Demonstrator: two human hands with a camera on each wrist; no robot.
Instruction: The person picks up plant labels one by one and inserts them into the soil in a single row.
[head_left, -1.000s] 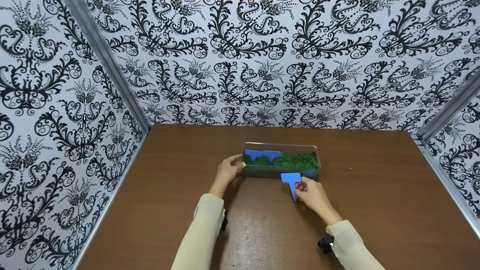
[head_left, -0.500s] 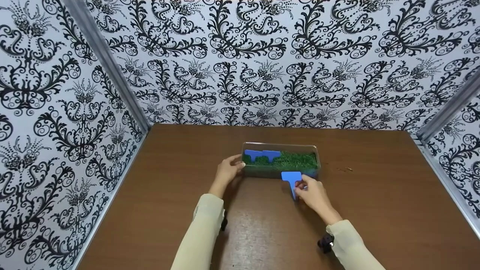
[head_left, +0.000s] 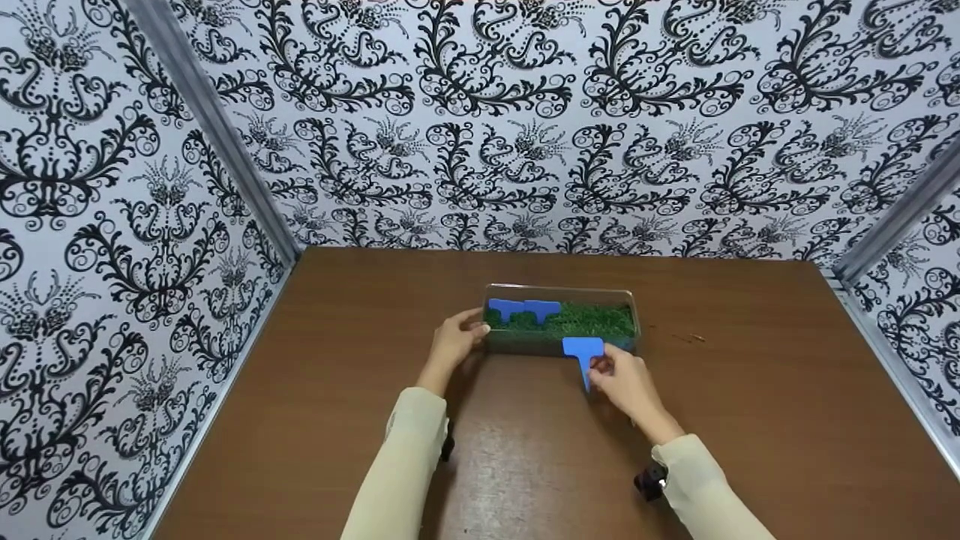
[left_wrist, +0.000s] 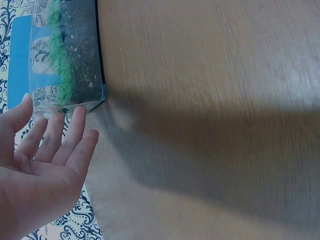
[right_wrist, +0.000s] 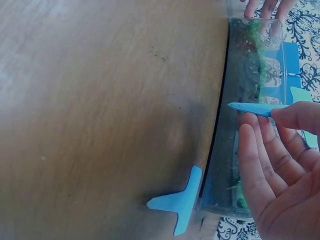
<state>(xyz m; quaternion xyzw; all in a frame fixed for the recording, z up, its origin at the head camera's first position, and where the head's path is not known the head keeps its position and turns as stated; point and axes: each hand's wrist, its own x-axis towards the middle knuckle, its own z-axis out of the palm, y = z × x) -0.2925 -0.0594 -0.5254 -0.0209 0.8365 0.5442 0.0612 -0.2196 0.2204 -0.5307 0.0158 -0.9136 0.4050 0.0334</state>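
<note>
A clear plastic box holds dark soil and green grass. Two blue T-shaped plant labels stand in it toward the left, heads up. My left hand rests its fingertips against the box's left end, thumb near the rim, fingers fairly straight. My right hand pinches another blue T-shaped plant label by its stem, in front of the box, head up and tip down. In the right wrist view, one more blue plant label lies on the table beside the box's front; in the head view my right hand mostly hides it.
The box stands on a brown wooden table. Small crumbs lie to its right. Patterned panels rise at the back and both sides, with grey metal strips at the corners.
My right hand has risen slightly and moved a little toward the box with the pinched plant label. My left hand has stayed at the box's left end.
</note>
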